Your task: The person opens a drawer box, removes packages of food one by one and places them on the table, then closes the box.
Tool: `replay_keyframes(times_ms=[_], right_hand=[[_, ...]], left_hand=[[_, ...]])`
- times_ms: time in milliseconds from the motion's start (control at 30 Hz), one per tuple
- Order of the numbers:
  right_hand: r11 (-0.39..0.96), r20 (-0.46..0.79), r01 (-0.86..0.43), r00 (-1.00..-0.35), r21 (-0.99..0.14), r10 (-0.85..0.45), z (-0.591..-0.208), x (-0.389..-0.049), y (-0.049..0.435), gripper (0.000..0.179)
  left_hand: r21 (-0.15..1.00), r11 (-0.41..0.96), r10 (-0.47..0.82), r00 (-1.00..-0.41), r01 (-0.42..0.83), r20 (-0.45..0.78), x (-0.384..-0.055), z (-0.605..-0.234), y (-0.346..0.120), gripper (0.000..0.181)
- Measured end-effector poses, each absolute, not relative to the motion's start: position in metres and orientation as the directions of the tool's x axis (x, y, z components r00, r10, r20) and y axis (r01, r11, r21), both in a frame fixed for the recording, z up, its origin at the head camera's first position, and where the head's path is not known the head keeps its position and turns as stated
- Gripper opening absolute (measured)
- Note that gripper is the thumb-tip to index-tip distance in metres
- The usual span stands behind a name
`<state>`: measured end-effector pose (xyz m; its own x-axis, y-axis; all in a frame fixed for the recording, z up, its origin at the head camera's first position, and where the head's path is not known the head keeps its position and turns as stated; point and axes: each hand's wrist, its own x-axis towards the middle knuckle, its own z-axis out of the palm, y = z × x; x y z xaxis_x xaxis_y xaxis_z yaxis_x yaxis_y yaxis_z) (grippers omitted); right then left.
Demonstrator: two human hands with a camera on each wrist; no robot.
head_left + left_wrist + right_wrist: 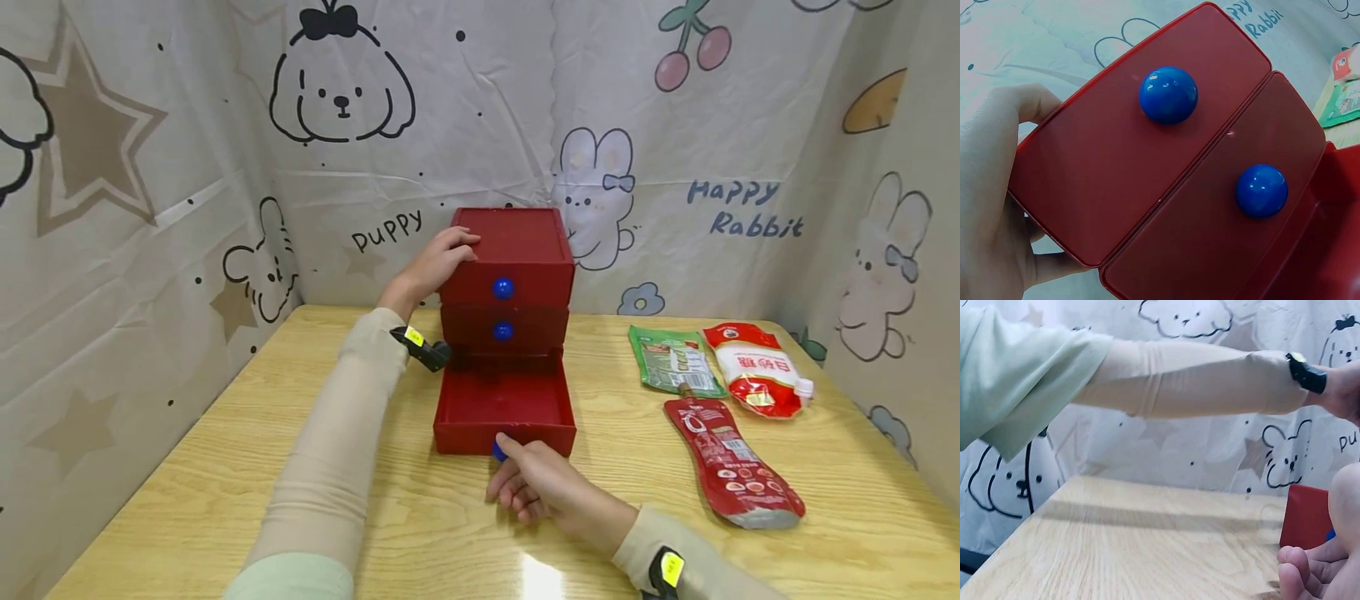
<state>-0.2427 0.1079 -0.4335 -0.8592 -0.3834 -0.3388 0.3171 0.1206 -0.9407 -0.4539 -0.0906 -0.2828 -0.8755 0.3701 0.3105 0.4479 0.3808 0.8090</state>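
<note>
A red drawer cabinet (517, 237) with round blue knobs stands on the table. My left hand (435, 267) grips its upper left corner, its fingers bent over the top and side edges in the left wrist view. The bottom drawer (502, 404) is pulled out and holds nothing visible. At its front, my right hand (543, 483) pinches the blue drawer knob (498, 451) between thumb and index finger, the other fingers curling below. The upper drawer (1129, 150) and middle drawer (1204, 219) are closed. In the right wrist view, the right hand hides most of the bottom drawer.
Right of the cabinet lie a green packet (675, 362), a red-and-white bag (753, 371) with a white cap, and a red spouted sauce pouch (735, 462). Patterned curtains (480, 108) enclose the wooden table (420, 533) at the back and sides.
</note>
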Motion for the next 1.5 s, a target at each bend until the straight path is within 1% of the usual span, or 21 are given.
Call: replay_keyframes(times_ms=[100, 300, 400, 533, 733, 1067, 1267, 1500], right_hand=[[0.084, -0.315, 0.307, -0.867, -0.948, -0.387, -0.435, -0.244, 0.110, 0.064], [0.051, -0.276, 0.277, -0.883, -0.959, -0.380, -0.435, -0.249, 0.112, 0.052], [0.042, -0.264, 0.268, -0.893, -0.963, -0.363, -0.436, -0.250, 0.112, 0.045], [0.023, -0.256, 0.263, -0.913, -0.965, -0.316, -0.439, -0.250, 0.110, 0.042], [0.009, -0.230, 0.240, -0.922, -0.971, -0.310, -0.440, -0.252, 0.108, 0.040], [0.005, -0.236, 0.246, -0.923, -0.969, -0.303, -0.441, -0.258, 0.107, 0.040], [-0.002, -0.235, 0.246, -0.928, -0.969, -0.290, -0.441, -0.262, 0.104, 0.041], [-0.010, -0.252, 0.265, -0.926, -0.964, -0.281, -0.441, -0.268, 0.102, 0.042]], left_hand=[[0.818, 0.379, 0.360, -0.883, 0.433, 0.301, -0.454, -0.282, -0.090, 0.048], [0.830, 0.374, 0.339, -0.894, 0.414, 0.293, -0.456, -0.279, -0.089, 0.048], [0.834, 0.377, 0.341, -0.897, 0.403, 0.280, -0.456, -0.280, -0.088, 0.049], [0.839, 0.380, 0.346, -0.901, 0.390, 0.262, -0.457, -0.283, -0.087, 0.048], [0.844, 0.383, 0.344, -0.906, 0.376, 0.247, -0.455, -0.283, -0.086, 0.048], [0.840, 0.384, 0.330, -0.906, 0.384, 0.264, -0.456, -0.283, -0.085, 0.049], [0.848, 0.385, 0.328, -0.913, 0.365, 0.244, -0.455, -0.284, -0.087, 0.049], [0.847, 0.381, 0.337, -0.909, 0.371, 0.246, -0.454, -0.284, -0.087, 0.049]])
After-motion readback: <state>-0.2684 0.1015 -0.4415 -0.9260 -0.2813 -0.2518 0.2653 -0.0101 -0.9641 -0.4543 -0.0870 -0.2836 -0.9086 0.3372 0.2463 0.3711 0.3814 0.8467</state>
